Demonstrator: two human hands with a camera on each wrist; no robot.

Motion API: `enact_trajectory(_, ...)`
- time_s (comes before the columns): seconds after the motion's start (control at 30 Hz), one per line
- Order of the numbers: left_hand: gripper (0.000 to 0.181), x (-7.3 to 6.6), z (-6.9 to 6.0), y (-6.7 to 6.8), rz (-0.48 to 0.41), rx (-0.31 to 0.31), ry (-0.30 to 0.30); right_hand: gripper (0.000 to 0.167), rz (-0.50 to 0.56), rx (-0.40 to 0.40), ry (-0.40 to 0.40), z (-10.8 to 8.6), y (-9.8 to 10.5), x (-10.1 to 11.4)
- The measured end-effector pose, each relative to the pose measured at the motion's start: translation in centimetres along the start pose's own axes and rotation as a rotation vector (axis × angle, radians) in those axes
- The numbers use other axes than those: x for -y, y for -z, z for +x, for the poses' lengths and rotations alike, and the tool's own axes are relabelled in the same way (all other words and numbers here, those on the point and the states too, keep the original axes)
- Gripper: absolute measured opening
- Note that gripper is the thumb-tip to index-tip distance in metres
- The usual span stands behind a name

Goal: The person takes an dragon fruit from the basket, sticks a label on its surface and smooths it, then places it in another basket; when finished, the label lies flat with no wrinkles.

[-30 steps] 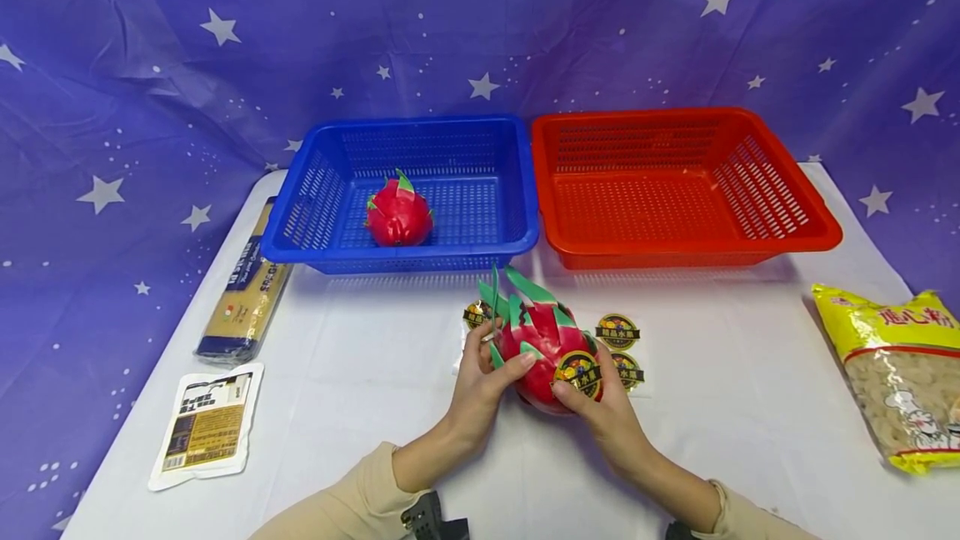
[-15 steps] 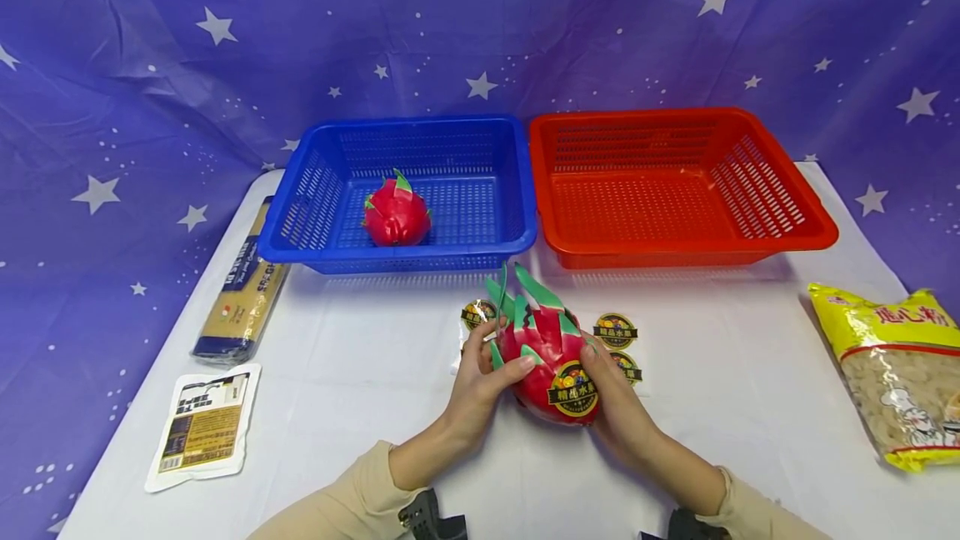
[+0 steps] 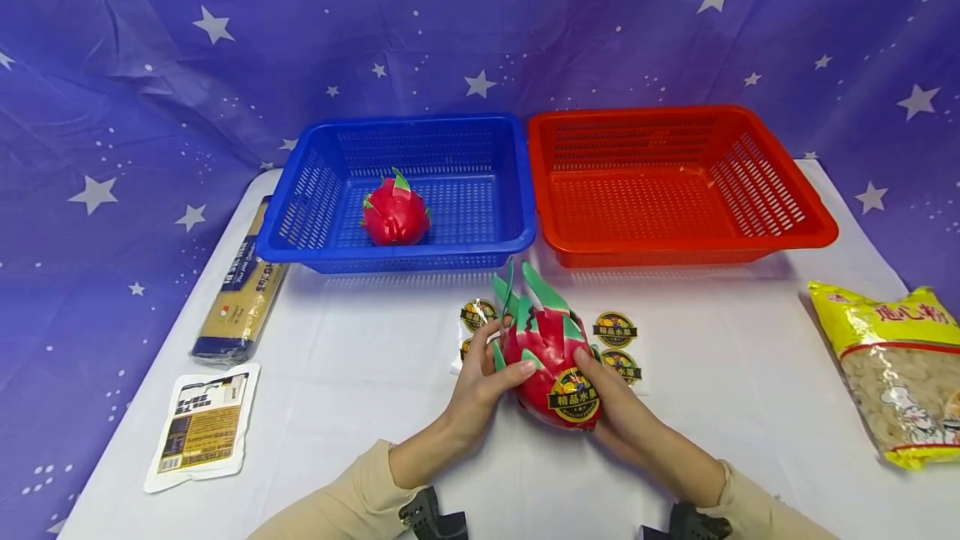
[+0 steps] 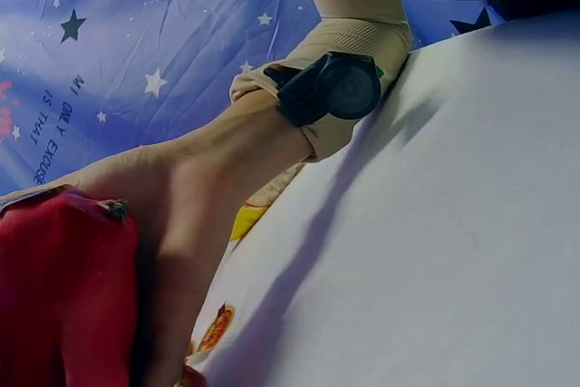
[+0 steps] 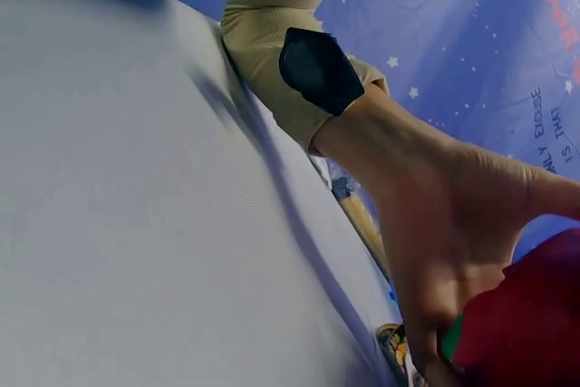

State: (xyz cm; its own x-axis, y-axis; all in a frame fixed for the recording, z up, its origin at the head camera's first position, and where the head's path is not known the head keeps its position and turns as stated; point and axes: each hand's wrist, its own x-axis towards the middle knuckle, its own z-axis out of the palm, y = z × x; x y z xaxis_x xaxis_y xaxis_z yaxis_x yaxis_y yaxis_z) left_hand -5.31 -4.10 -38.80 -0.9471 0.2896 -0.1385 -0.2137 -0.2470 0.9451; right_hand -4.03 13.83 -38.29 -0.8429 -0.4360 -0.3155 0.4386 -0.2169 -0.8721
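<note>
A red dragon fruit (image 3: 551, 348) with green leaf tips is held between both hands, low over the front middle of the table. My left hand (image 3: 480, 390) grips its left side, thumb on top. The right hand (image 3: 618, 402) holds the right side, its thumb beside a round black-and-gold sticker (image 3: 573, 396) on the skin. In the left wrist view, the right palm lies along the dragon fruit (image 4: 68, 287); the right wrist view shows the left hand around the dragon fruit (image 5: 526, 324). Fingers underneath are hidden. A sheet of similar stickers (image 3: 615, 329) lies behind the fruit.
A blue basket (image 3: 397, 255) holding another dragon fruit (image 3: 396, 213) stands at the back, beside a red basket (image 3: 690, 258). Spaghetti (image 3: 238, 298) and a white pouch (image 3: 202, 427) lie at left. A yellow pasta bag (image 3: 888, 373) lies at right.
My right hand has shifted its grip: its thumb, at first on the sticker, now presses the skin above it. The dragon fruit has turned slightly, bringing the whole sticker into view.
</note>
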Motion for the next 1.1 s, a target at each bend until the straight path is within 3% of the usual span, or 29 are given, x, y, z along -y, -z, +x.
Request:
enact_trajectory(0.27, 0.074, -1.0, 0.0, 0.3, 0.038, 0.055, -0.027, 0.063, -0.241, 0.068, 0.069, 0.1, 0.8, 1.4)
enact_trajectory(0.47, 0.074, -1.0, 0.0, 0.5, 0.058, 0.072, -0.023, 0.065, -0.290, 0.079, 0.098, 0.0, 1.1, 1.8)
enact_trajectory(0.63, 0.075, -1.0, 0.0, 0.5, 0.052, 0.104, -0.003, 0.063, -0.329, 0.057, 0.043, -0.4, 1.2, 2.6)
enact_trajectory(0.73, 0.075, -0.9, 0.0, 0.4, 0.050, 0.150, 0.005, 0.066, -0.347, 0.058, -0.021, -0.8, 1.3, 3.5)
enact_trajectory(0.87, 0.076, -1.0, 0.0, 0.5, 0.067, 0.256, -0.028, 0.070, -0.411, 0.058, -0.079, -1.7, 1.7, 4.9)
enact_trajectory(1.0, 0.075, -1.7, 0.2, 0.8, 0.079, 0.335, -0.087, 0.073, -0.427, 0.095, -0.045, -2.8, 2.8, 6.1)
enact_trajectory(1.1, 0.063, -2.8, 0.7, 0.9, 0.122, 0.302, -0.113, 0.073, -0.413, 0.116, 0.030, -3.4, 4.3, 6.7)
